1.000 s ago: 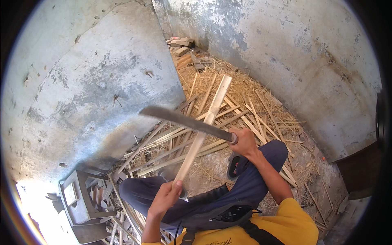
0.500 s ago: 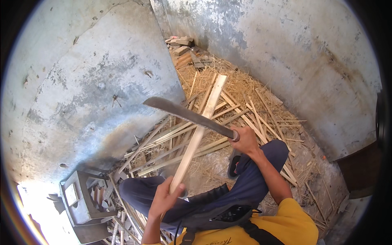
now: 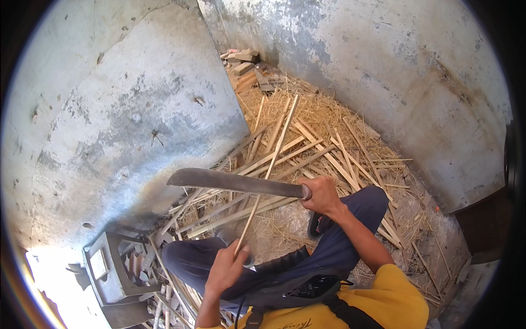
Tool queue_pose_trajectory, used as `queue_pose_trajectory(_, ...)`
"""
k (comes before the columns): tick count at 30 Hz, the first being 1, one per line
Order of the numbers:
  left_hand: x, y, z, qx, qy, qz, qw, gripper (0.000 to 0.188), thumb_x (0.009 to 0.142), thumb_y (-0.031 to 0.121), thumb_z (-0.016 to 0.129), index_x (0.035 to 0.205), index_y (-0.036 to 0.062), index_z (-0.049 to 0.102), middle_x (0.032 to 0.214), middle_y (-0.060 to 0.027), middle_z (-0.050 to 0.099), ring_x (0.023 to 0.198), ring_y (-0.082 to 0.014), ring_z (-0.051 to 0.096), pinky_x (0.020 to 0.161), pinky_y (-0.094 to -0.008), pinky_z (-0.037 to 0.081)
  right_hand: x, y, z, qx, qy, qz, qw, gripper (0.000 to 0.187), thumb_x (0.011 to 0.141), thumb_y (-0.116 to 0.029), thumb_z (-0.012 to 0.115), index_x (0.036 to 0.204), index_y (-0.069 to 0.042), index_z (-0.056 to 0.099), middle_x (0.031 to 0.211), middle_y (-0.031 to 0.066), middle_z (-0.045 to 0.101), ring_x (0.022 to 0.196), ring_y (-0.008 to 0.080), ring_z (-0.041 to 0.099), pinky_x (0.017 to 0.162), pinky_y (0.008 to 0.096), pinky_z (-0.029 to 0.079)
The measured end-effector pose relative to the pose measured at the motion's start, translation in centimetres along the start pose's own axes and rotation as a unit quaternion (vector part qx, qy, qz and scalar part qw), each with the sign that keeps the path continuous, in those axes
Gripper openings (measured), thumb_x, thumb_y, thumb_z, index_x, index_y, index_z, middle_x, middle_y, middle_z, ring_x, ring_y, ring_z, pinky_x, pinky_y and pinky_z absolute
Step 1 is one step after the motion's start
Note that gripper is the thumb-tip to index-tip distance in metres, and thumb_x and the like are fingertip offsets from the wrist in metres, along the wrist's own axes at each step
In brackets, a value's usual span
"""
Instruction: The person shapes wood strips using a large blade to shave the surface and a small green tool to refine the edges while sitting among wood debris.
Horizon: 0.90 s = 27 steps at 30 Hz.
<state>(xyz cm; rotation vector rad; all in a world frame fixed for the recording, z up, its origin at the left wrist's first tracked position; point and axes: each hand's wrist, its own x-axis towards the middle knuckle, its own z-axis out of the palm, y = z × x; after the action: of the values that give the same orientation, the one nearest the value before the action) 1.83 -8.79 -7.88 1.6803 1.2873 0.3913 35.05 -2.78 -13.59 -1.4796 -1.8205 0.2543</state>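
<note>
Over on the left, a wall rises pale and blotched, its paint worn to grey and bluish patches. Low beside it, hard daylight glares in, and next to that glare sits a dusty grey open-fronted box, broken bits showing inside.

Then the person's left hand, fingers clamped on the lower end of a thin wooden strip that slants up and away over the floor. A broad dark machete crosses in front of the strip; from here I cannot tell whether they touch. Beneath lie split wooden lengths, criss-crossed on a dusty floor, with a small heap of bricks back in the corner.

Further right, the right hand has its fingers wrapped tight around the machete's handle, above a bent knee in dark trousers. Loose straw spreads up to a second wall, flaking and brown-streaked, and a dark brown panel stands at the far right.
</note>
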Motion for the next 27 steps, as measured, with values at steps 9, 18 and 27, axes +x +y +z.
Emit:
queue_pose_trajectory(9, 0.1, -0.7, 1.3, 0.097, 0.079, -0.004, 0.992, 0.027, 0.107, 0.026, 0.058, 0.098, -0.0002, 0.059, 0.075, -0.0285, 0.062, 0.074, -0.0537, 0.058, 0.068, -0.0594, 0.043, 0.2, 0.3, 0.1, -0.001, -0.040, 0.036, 0.999, 0.022, 0.065, -0.019, 0.076, 0.087, -0.018, 0.076, 0.066, 0.0097, 0.069, 0.062, 0.0337, 0.069, 0.060, 0.0426, 0.056)
queue_pose_trajectory(18, 0.7, -0.1, 1.5, 0.099, 0.067, -0.024, 0.993, 0.030, 0.108, 0.025, 0.056, 0.098, -0.0026, 0.061, 0.075, -0.0224, 0.068, 0.076, -0.0409, 0.072, 0.066, -0.0444, 0.051, -0.5, 0.8, 1.6, -0.045, -0.078, 0.007, 0.996, 0.023, 0.064, -0.021, 0.077, 0.087, -0.020, 0.074, 0.066, 0.0092, 0.068, 0.066, 0.0343, 0.070, 0.060, 0.0472, 0.054)
queue_pose_trajectory(27, -0.5, -1.3, 1.3, 0.056, 0.052, -0.057, 0.995, 0.026, 0.106, 0.021, 0.056, 0.096, -0.0016, 0.060, 0.081, -0.0296, 0.064, 0.086, -0.0537, 0.061, 0.072, -0.0583, 0.045, 0.3, 5.5, 2.5, -0.029, 0.010, 0.144, 0.989, 0.013, 0.073, -0.018, 0.076, 0.085, -0.013, 0.076, 0.066, 0.0134, 0.068, 0.063, 0.0344, 0.069, 0.061, 0.0445, 0.055)
